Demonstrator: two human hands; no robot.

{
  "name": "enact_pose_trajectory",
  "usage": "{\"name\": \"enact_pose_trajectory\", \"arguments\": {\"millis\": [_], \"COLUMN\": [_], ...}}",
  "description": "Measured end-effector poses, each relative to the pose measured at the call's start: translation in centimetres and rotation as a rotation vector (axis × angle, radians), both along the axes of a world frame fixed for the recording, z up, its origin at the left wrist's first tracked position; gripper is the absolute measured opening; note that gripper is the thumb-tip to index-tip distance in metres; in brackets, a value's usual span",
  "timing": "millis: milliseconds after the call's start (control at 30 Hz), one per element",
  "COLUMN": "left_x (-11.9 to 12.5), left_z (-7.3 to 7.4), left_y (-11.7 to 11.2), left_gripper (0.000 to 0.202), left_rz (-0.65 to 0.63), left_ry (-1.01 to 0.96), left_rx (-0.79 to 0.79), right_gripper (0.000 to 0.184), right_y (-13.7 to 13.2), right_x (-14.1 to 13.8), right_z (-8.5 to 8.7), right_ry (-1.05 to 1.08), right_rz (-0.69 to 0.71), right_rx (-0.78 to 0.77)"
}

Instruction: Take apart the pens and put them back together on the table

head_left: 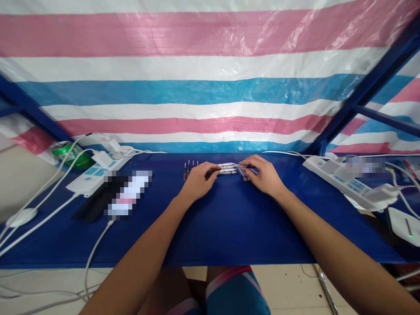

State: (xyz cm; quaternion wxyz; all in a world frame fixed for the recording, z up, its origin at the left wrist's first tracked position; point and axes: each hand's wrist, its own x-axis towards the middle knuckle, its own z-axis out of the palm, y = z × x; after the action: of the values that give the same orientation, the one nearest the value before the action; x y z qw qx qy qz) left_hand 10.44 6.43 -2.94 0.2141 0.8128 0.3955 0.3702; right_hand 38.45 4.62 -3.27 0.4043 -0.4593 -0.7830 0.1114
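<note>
Rods (pixel 228 169), three, slim and silver-white, lie side by side on the blue surface (pixel 229 232), held between the left hand (pixel 198 181) and right hand (pixel 264 175), both curled nearly shut with fingers over the rod ends. Darker tubes (pixel 244 175), count unclear, sit at the right hand's fingertips. Four small dark pins (pixel 189 169) sit just beyond the left hand. Two white plastic power strips (pixel 98 175) flank the hands, trailing white cords, and one green can (pixel 70 155) lies on its side behind the left strip
</note>
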Motion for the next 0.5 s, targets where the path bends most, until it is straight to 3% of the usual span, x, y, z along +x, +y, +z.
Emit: {"name": "enact_pose_trajectory", "arguments": {"millis": [233, 500], "left_x": [0.28, -0.11], "left_z": [-0.35, -0.62], "left_y": [-0.18, 0.28], "left_gripper": [0.024, 0.024], "left_rz": [-0.108, -0.048], "left_ry": [0.045, 0.007], "left_rx": [-0.014, -0.025], "right_gripper": [0.026, 0.023], "right_y": [-0.65, -0.08], "right_x": [-1.08, -0.39], "right_z": [-0.11, -0.62], "right_ry": [-0.087, -0.032], "right_rz": [0.134, 0.037], "right_rx": [0.049, 0.116]}}
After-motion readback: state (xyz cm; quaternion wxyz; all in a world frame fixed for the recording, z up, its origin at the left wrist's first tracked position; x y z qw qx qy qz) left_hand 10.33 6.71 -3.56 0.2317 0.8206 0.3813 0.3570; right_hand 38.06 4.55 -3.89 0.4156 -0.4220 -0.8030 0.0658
